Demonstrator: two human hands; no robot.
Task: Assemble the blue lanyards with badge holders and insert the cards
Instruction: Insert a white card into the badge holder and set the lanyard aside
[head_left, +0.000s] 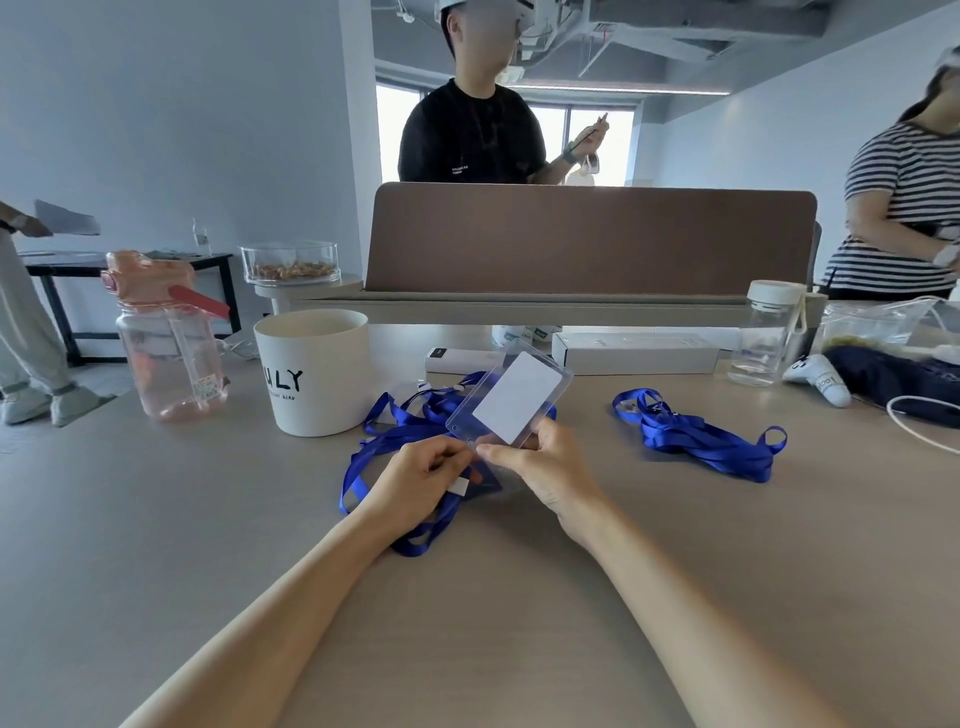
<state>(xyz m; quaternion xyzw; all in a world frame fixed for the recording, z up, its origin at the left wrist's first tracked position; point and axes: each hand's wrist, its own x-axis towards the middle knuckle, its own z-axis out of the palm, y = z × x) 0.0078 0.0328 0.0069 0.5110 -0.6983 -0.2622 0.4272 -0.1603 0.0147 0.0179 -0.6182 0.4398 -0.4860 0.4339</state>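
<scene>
One clear badge holder (465, 421), white card (519, 397) inside, above the table's (519, 597) middle, long axis slanting away-right. Our right hand (540, 467) pinches its near end; our left hand (415, 478), just left, pinches the blue lanyard (374, 447).

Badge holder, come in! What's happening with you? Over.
Right hand grips badge holder, left hand pinches its punched edge. White card inside. Blue lanyards heaped underneath; nothing blocking.
</scene>
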